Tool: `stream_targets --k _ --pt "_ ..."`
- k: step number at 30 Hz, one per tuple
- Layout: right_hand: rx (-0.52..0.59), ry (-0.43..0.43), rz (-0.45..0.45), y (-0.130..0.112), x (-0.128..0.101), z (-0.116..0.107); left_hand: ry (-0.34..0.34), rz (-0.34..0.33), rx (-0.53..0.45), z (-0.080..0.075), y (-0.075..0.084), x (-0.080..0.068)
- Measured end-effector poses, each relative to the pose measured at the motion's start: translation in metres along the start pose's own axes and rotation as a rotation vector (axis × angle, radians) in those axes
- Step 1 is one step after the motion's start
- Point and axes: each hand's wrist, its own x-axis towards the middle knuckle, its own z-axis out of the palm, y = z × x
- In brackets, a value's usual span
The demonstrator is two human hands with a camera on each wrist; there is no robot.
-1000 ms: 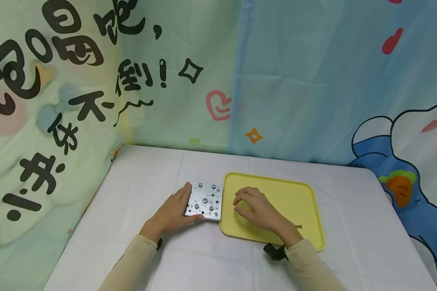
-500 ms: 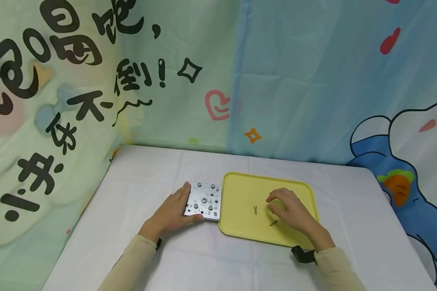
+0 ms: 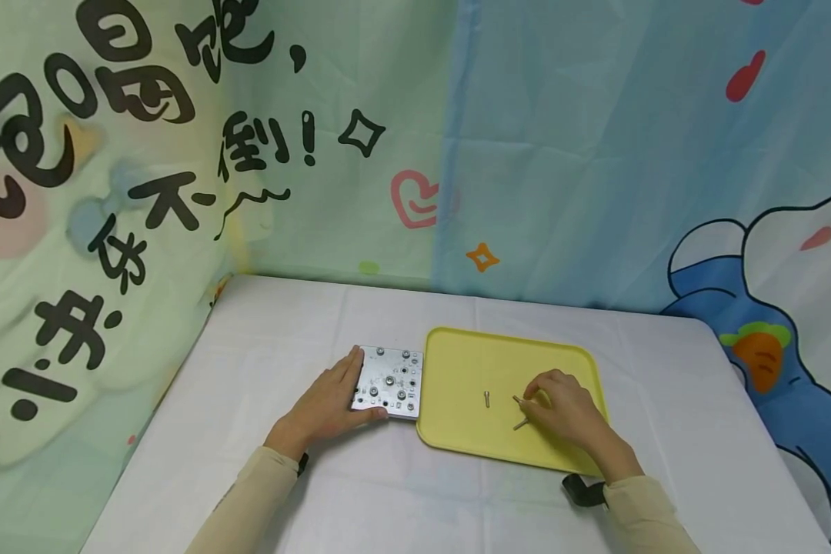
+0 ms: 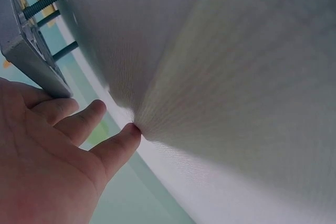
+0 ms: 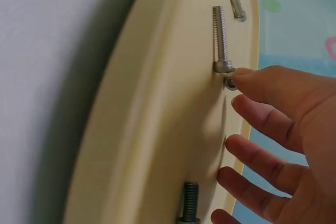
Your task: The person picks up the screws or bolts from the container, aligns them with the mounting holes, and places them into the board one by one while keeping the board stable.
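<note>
My left hand (image 3: 327, 405) holds a square silver metal plate (image 3: 402, 369) by its left side, thumb along the front edge. Screw heads and small holes dot its top; in the left wrist view, threaded screws (image 4: 43, 3) stick out of it. Over the right part of the yellow tray (image 3: 457, 431), my right hand (image 3: 569, 408) pinches a small screw (image 3: 517, 398) between thumb and forefinger. Close beside those fingertips lies a long screw (image 5: 220, 40), and another screw (image 3: 487, 398) rests farther left on the tray.
Another dark-threaded screw (image 5: 190, 200) shows low in the right wrist view. The tray stands right beside the plate on a white-covered table (image 3: 388, 492). A printed cloth backdrop (image 3: 561, 154) rises behind the table's far edge.
My right hand has moved right across the tray, uncovering screws, then lowered so that thumb and forefinger close on one. The left hand and plate stay in place.
</note>
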Motion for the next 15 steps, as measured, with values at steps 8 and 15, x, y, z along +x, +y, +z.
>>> stream_targets --k 8,15 --pt "-0.092 -0.007 0.031 -0.0028 0.0022 0.0046 -0.013 -0.008 -0.003 -0.0008 0.0003 0.0004" --pt "-0.131 0.004 0.017 -0.0044 0.0026 0.0075 -0.019 -0.012 -0.001 -0.0016 0.0013 0.0005"
